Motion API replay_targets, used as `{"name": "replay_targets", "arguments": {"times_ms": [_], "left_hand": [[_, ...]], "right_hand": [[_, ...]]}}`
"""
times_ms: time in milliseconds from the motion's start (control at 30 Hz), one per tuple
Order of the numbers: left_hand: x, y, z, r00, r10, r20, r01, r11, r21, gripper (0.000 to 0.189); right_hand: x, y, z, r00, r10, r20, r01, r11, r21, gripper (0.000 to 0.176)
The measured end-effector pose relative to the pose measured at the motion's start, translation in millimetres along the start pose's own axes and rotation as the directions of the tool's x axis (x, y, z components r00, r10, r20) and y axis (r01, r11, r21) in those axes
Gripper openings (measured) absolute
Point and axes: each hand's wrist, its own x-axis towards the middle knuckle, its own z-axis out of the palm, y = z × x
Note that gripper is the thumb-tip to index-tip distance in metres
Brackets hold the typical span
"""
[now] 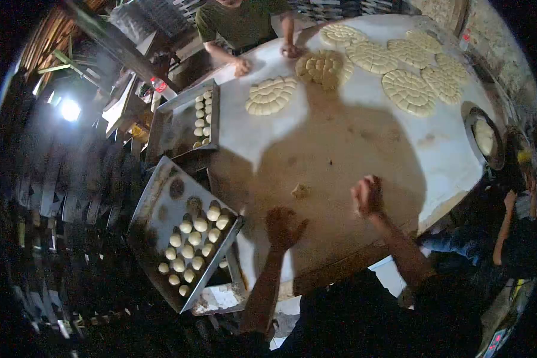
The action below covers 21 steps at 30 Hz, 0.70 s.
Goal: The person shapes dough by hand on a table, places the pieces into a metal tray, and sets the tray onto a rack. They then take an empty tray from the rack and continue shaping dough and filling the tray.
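Spreading flat over the shadowed near part of the round flour-dusted white table (441, 161), the left hand (283, 227) has its fingers released and splayed, grasping nothing. The right hand (369, 196) is just beside it, curled into a fist; whether anything sits inside that fist cannot be told. A small pale lump of dough (300, 191) lies on the table between the two hands, touching neither.

Left of the hands, a rectangular grey metal tray (158, 206) carries rows of small round pale dough balls (191, 238) crowded toward its near right part, with the far part bare apart from dark round marks. Farther off, a second rectangular metal tray (173, 128) holds two short columns of dough balls (204, 119) along its right side. At the table's right edge, a round metal pan (472, 119) contains a pale mass of dough (485, 136).

Across the table, circular clusters of dough pieces (409, 90) lie flat, and a co-worker's hands (241, 67) rest on the surface.
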Motion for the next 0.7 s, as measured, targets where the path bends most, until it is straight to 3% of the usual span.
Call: {"name": "replay_targets", "arguments": {"times_ms": [33, 67, 133, 167, 200, 233, 333, 433, 500, 567, 600, 633, 667, 700], "left_hand": [[3, 17, 15, 1.0, -0.004, -0.016, 0.005, 1.0, 0.015, 0.042], [-4, 28, 32, 0.999, 0.003, 0.033, -0.003, 1.0, 0.012, 0.04], [-57, 36, 59, 0.981, -0.065, 0.181, 0.093, 0.985, -0.146, 0.035], [-88, 39, 58, 0.965, -0.139, 0.224, 0.199, 0.942, -0.269, 0.033], [-120, 35, 48, 0.937, -0.212, 0.279, 0.31, 0.873, -0.376, 0.031], [-140, 26, 31, 0.912, -0.247, 0.328, 0.365, 0.853, -0.372, 0.029], [-124, -29, -6, 0.91, -0.285, 0.301, 0.344, 0.924, -0.164, 0.023], [-24, -41, 6, 0.964, -0.249, 0.094, 0.245, 0.968, 0.045, 0.018], [12, -16, 33, 0.975, -0.216, -0.048, 0.221, 0.963, 0.151, 0.016], [3, 7, 58, 0.988, -0.139, -0.068, 0.145, 0.983, 0.109, 0.019], [19, 51, 28, 0.92, -0.323, 0.221, 0.278, 0.937, 0.21, 0.02], [-42, 26, 55, 0.881, -0.43, 0.196, 0.464, 0.866, -0.188, 0.022], [-98, 4, 79, 0.83, -0.531, 0.168, 0.522, 0.638, -0.566, 0.025], [-121, -13, 85, 0.88, -0.46, 0.117, 0.466, 0.791, -0.396, 0.023]], "right_hand": [[5, -14, 12, 0.995, 0.001, 0.096, -0.01, 0.996, 0.091, 0.028], [-5, -34, 32, 0.934, 0.278, 0.224, -0.352, 0.825, 0.443, 0.025], [-50, -48, 52, 0.983, 0.158, 0.091, -0.182, 0.869, 0.461, 0.02], [-67, -35, 43, 0.988, -0.136, 0.077, 0.113, 0.962, 0.248, 0.02], [-85, -21, 36, 0.907, -0.418, 0.056, 0.417, 0.908, 0.034, 0.019], [-88, -2, 15, 0.825, -0.524, 0.212, 0.527, 0.849, 0.045, 0.02], [-46, 55, -28, 0.885, -0.309, 0.348, 0.246, 0.946, 0.213, 0.024], [20, 42, -9, 0.987, -0.13, 0.094, 0.123, 0.989, 0.075, 0.03], [43, 13, 7, 0.995, -0.082, 0.05, 0.08, 0.996, 0.03, 0.026], [27, -7, 32, 0.996, -0.081, 0.043, 0.076, 0.992, 0.097, 0.023], [15, -14, 38, 0.995, -0.092, 0.038, 0.086, 0.987, 0.135, 0.022], [-2, -16, 32, 0.979, -0.182, 0.09, 0.167, 0.974, 0.153, 0.023], [-18, -11, 22, 0.953, -0.273, 0.133, 0.249, 0.952, 0.176, 0.023], [-23, 16, 15, 0.925, -0.325, 0.198, 0.277, 0.932, 0.233, 0.023]]}}
